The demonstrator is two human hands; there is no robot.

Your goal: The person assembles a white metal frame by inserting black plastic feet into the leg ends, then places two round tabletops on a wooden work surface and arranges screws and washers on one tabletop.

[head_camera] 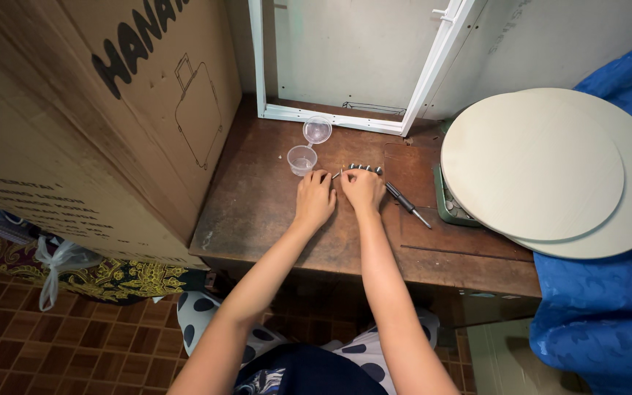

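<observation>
My left hand (314, 200) and my right hand (363, 189) rest close together on a dark wooden table (272, 219). Their fingertips meet over a small metal part (338, 174); which hand grips it I cannot tell. Just beyond the fingers lies a short row of small grey pieces (363, 168). A screwdriver (407, 204) with a black handle lies on the table right of my right hand. A small clear plastic cup (301, 158) with its hinged lid (317, 130) open stands just beyond my left hand.
A big cardboard box (89, 110) stands at the left. A white frame (345, 117) leans at the table's back. Two round pale boards (550, 168) lie on a green tray (444, 205) at the right, beside blue cloth (608, 307). Tiled floor below.
</observation>
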